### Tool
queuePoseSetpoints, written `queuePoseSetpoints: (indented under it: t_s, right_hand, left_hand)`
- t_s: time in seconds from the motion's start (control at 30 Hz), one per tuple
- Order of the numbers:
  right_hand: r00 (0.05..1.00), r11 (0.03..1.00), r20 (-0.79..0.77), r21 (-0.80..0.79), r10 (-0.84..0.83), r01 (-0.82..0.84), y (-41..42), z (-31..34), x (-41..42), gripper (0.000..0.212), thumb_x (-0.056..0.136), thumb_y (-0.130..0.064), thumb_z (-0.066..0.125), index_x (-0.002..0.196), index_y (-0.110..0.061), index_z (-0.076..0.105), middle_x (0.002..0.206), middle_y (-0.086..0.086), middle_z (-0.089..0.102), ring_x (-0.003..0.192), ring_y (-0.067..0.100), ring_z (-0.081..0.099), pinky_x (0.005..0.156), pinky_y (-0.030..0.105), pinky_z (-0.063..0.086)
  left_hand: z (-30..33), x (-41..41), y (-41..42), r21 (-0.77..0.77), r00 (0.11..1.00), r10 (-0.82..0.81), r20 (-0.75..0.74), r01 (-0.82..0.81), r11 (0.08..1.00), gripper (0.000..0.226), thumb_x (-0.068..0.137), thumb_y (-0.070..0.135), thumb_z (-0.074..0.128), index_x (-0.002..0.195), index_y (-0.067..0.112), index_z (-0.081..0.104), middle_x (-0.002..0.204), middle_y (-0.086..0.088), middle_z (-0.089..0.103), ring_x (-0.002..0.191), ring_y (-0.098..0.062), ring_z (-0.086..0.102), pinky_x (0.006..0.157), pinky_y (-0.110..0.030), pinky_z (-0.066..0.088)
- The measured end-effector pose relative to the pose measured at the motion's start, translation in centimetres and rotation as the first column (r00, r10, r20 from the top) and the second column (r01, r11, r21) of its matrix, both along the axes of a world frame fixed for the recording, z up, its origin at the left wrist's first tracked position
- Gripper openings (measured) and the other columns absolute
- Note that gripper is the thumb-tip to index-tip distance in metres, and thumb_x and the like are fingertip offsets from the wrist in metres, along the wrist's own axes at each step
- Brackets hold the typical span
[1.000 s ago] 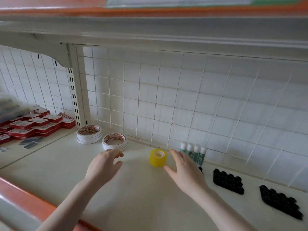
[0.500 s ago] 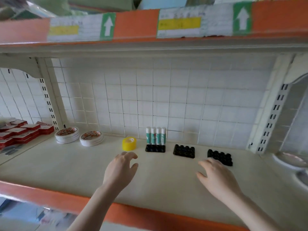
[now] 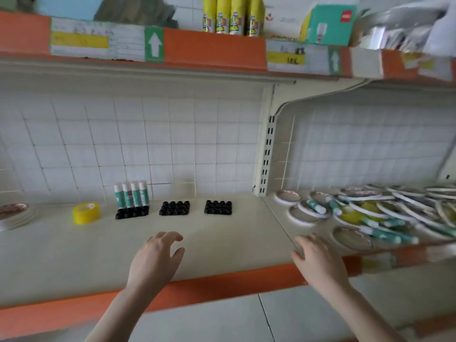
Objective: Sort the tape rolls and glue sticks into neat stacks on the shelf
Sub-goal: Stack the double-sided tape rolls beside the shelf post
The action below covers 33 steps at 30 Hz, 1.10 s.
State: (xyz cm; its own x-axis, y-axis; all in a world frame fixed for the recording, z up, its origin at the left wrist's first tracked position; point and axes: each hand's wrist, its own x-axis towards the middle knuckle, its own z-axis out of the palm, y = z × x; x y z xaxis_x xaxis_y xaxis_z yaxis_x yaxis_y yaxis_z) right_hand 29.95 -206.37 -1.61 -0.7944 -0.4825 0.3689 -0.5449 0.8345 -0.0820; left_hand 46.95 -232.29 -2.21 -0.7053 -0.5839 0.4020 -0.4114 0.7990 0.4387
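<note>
A yellow tape roll (image 3: 86, 212) lies on the cream shelf (image 3: 74, 248). Right of it, several green-and-white glue sticks (image 3: 131, 193) stand upright in a black holder (image 3: 132, 213). Two more black holders (image 3: 174, 208) (image 3: 218, 207) hold nothing. A stack of white tape rolls (image 3: 13, 215) shows at the left edge. On the right shelf section a jumbled pile of white tape rolls and glue sticks (image 3: 365, 213) lies. My left hand (image 3: 155, 260) hovers over the shelf, fingers loosely curled, holding nothing. My right hand (image 3: 318, 260) hovers near the pile's front left, holding nothing.
An orange strip (image 3: 222, 285) edges the shelf front. A slotted upright post (image 3: 266, 154) divides the two shelf sections. The upper shelf (image 3: 197, 45) overhead carries yellow cans and a green box. White grid panels form the back wall.
The view has swung right and pulled back, bringing the jumbled pile into sight. Both hands have drifted right, away from the yellow tape roll, the right one toward the pile.
</note>
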Motion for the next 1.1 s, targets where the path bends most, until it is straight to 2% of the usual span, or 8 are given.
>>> queuePoseSetpoints:
  t_s: [0.13, 0.2, 0.27, 0.37, 0.47, 0.63, 0.93, 1.1]
  right_hand:
    - [1.000, 0.997, -0.015, -0.073, -0.026, 0.025, 4.5, 0.1, -2.9, 0.031, 0.093, -0.034, 0.049, 0.120, -0.021, 0.057, 0.120, -0.001, 0.058, 0.109, 0.017, 0.056, 0.084, 0.027, 0.044]
    - [0.999, 0.995, -0.048, -0.104, -0.005, 0.000, 6.4, 0.2, -4.7, 0.020, 0.084, -0.026, 0.064, 0.102, -0.017, 0.066, 0.102, 0.003, 0.065, 0.096, 0.023, 0.062, 0.077, 0.033, 0.048]
    - [0.994, 0.986, -0.109, -0.161, 0.018, -0.035, 9.0, 0.1, -7.4, 0.018, 0.067, -0.017, 0.079, 0.083, -0.015, 0.070, 0.080, 0.003, 0.067, 0.073, 0.025, 0.065, 0.059, 0.033, 0.051]
    - [0.971, 0.978, -0.229, -0.175, 0.074, -0.115, 12.5, 0.5, -11.3, 0.027, 0.056, -0.012, 0.086, 0.076, -0.014, 0.069, 0.068, 0.003, 0.064, 0.060, 0.025, 0.063, 0.048, 0.030, 0.049]
    - [0.948, 0.962, -0.310, -0.229, 0.074, -0.149, 15.5, 0.9, -14.7, 0.025, 0.058, -0.010, 0.085, 0.076, -0.011, 0.069, 0.070, 0.006, 0.065, 0.061, 0.029, 0.063, 0.048, 0.030, 0.050]
    - [0.937, 0.944, -0.327, -0.254, 0.120, -0.209, 18.1, 1.2, -19.5, 0.027, 0.069, -0.012, 0.078, 0.095, -0.011, 0.071, 0.083, 0.007, 0.067, 0.071, 0.029, 0.065, 0.054, 0.036, 0.053]
    - [0.918, 0.936, -0.366, -0.244, 0.155, -0.255, 17.4, 1.9, -23.8, 0.021, 0.072, -0.010, 0.075, 0.092, -0.006, 0.071, 0.085, 0.007, 0.069, 0.075, 0.027, 0.066, 0.063, 0.039, 0.057]
    - [0.873, 0.914, -0.372, -0.130, 0.316, -0.385, 15.8, 1.6, -23.6, 0.019, 0.065, -0.022, 0.083, 0.081, -0.017, 0.074, 0.075, -0.005, 0.068, 0.069, 0.014, 0.064, 0.061, 0.025, 0.052]
  left_hand:
    - [0.4, -4.1, 4.3, -0.002, 0.999, -0.054, -0.009, 0.054, 0.999, 0.026, 0.090, 0.031, 0.056, 0.115, 0.026, 0.060, 0.118, 0.004, 0.059, 0.107, -0.014, 0.054, 0.079, -0.029, 0.047]
    - [0.5, -6.5, 6.4, -0.004, 0.998, -0.070, 0.002, 0.070, 0.998, 0.027, 0.090, 0.032, 0.055, 0.116, 0.026, 0.059, 0.120, 0.005, 0.058, 0.108, -0.013, 0.054, 0.080, -0.028, 0.046]
    - [0.7, -9.7, 9.0, -0.004, 0.996, -0.083, -0.010, 0.083, 0.997, 0.028, 0.091, 0.033, 0.055, 0.117, 0.026, 0.058, 0.121, 0.005, 0.057, 0.109, -0.013, 0.053, 0.080, -0.027, 0.045]
    - [1.2, -14.8, 13.0, -0.001, 0.992, -0.118, -0.038, 0.118, 0.993, 0.028, 0.091, 0.033, 0.055, 0.118, 0.026, 0.058, 0.122, 0.006, 0.057, 0.110, -0.013, 0.053, 0.083, -0.028, 0.046]
    - [1.7, -19.2, 16.3, -0.004, 0.985, -0.165, -0.051, 0.165, 0.986, 0.028, 0.090, 0.032, 0.055, 0.118, 0.026, 0.058, 0.122, 0.007, 0.057, 0.112, -0.014, 0.052, 0.085, -0.030, 0.046]
    - [2.3, -23.7, 19.5, -0.032, 0.980, -0.195, -0.043, 0.194, 0.981, 0.028, 0.090, 0.029, 0.056, 0.118, 0.025, 0.059, 0.122, 0.007, 0.057, 0.114, -0.015, 0.050, 0.085, -0.027, 0.042]
    - [2.8, -27.4, 20.0, -0.058, 0.976, -0.219, -0.010, 0.219, 0.974, 0.027, 0.091, 0.031, 0.055, 0.117, 0.027, 0.060, 0.118, 0.004, 0.059, 0.111, -0.016, 0.051, 0.082, -0.028, 0.042]
    - [2.6, -28.4, 19.1, -0.054, 0.977, -0.211, 0.033, 0.212, 0.976, 0.026, 0.092, 0.032, 0.053, 0.117, 0.028, 0.059, 0.119, 0.007, 0.057, 0.109, -0.015, 0.051, 0.077, -0.026, 0.040]
